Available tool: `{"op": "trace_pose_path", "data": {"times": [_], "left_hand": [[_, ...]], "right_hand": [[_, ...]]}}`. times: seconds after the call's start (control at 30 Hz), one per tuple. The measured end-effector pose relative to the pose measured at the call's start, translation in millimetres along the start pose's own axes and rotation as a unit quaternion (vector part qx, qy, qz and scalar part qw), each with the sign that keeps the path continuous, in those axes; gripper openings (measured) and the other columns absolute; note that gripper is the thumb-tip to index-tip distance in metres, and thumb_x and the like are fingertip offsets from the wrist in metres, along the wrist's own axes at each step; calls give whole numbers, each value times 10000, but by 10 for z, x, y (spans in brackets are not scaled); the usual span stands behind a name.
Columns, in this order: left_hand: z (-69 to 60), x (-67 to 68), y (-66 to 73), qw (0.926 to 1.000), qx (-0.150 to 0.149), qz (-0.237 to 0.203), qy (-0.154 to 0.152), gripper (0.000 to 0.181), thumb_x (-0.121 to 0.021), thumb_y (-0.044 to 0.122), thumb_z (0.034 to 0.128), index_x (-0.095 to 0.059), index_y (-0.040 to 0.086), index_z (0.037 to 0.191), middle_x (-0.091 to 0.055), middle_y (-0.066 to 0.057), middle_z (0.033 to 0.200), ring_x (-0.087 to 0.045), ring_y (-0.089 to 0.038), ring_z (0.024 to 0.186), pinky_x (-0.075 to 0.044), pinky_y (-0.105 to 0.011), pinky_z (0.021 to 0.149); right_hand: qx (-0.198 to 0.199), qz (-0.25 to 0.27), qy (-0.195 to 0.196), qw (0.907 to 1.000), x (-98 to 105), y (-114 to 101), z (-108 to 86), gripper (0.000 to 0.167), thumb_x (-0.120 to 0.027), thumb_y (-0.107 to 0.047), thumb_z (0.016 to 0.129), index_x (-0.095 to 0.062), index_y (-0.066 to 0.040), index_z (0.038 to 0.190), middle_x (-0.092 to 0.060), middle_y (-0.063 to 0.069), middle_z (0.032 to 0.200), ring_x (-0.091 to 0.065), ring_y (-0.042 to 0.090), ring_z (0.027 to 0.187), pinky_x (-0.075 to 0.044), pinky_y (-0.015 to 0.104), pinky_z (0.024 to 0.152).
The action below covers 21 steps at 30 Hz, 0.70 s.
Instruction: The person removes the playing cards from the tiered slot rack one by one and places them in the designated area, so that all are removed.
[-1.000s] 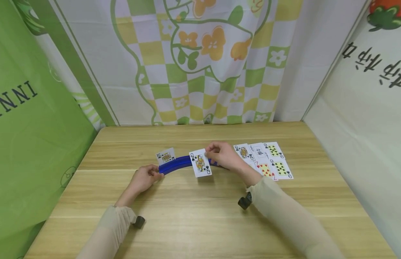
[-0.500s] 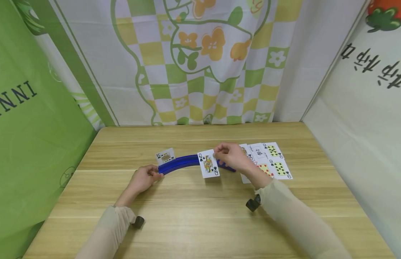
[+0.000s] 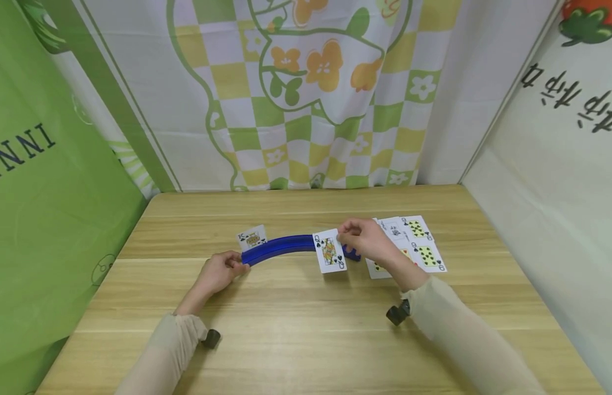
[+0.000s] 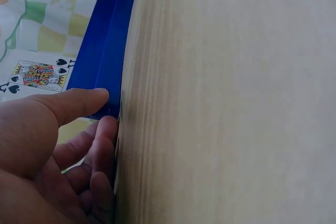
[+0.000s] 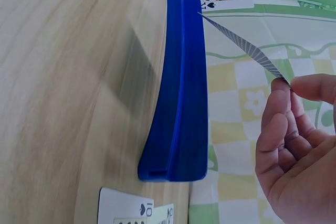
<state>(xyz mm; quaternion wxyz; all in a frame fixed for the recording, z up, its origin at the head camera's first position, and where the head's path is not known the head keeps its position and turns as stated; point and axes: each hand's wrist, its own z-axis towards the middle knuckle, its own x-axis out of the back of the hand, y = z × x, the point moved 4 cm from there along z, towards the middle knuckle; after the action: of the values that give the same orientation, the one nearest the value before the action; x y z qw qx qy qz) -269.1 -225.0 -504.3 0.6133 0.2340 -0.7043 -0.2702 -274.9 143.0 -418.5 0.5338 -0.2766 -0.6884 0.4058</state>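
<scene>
A curved blue card holder [image 3: 281, 247] lies across the table, its right part hidden behind a card and a hand. My left hand [image 3: 221, 272] pinches its left end, thumb on top and fingers below, as the left wrist view confirms. Near that end a king of spades [image 3: 252, 238] stands in the holder. My right hand [image 3: 367, 240] pinches a queen of spades [image 3: 329, 251] by its upper right corner, in front of the holder's right half. In the right wrist view this queen of spades [image 5: 244, 45] appears nearly edge-on, tilted, its patterned back showing.
Right of the holder, several face-up cards lie in two overlapping rows, among them a nine [image 3: 426, 257] and another nine [image 3: 417, 228]. A ten of spades [image 5: 123, 205] shows in the right wrist view. A patterned curtain [image 3: 335, 137] hangs behind the wooden table [image 3: 296, 334].
My right hand has moved rightward along the holder with the queen of spades, baring more of the blue holder on the left. My left hand has stayed at the left end.
</scene>
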Motion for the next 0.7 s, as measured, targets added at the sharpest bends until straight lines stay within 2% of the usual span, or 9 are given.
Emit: {"op": "trace_pose_path", "data": {"times": [0.3,0.53,0.7], "left_hand": [[-1,4,-3,10000,-30,5,26,388,-750,300,888,-682,2,1126,-711,-40,855,-553,-118,696,-444,-259,647],[6,-3,-17,10000,-3,-34,17,392,-750,294,883,-679,8,1141,-696,-31,844,-546,-134,685,-446,-274,644],[3,0,-10,10000,14,-34,16,388,-750,286,884,-676,5,1143,-693,-33,843,-544,-135,684,-441,-272,633]], "right_hand": [[-176,-11,-18,9998,92,112,-79,198,-632,-221,956,-648,-65,1078,-721,95,915,-668,344,814,-548,368,649],[-248,-116,-16,9996,192,197,-155,231,-635,-223,953,-635,-53,1108,-731,87,919,-649,203,729,-541,357,631],[-231,-137,-5,9996,267,268,-219,200,-641,-218,951,-639,-64,1077,-735,80,893,-668,305,802,-532,360,646]]}}
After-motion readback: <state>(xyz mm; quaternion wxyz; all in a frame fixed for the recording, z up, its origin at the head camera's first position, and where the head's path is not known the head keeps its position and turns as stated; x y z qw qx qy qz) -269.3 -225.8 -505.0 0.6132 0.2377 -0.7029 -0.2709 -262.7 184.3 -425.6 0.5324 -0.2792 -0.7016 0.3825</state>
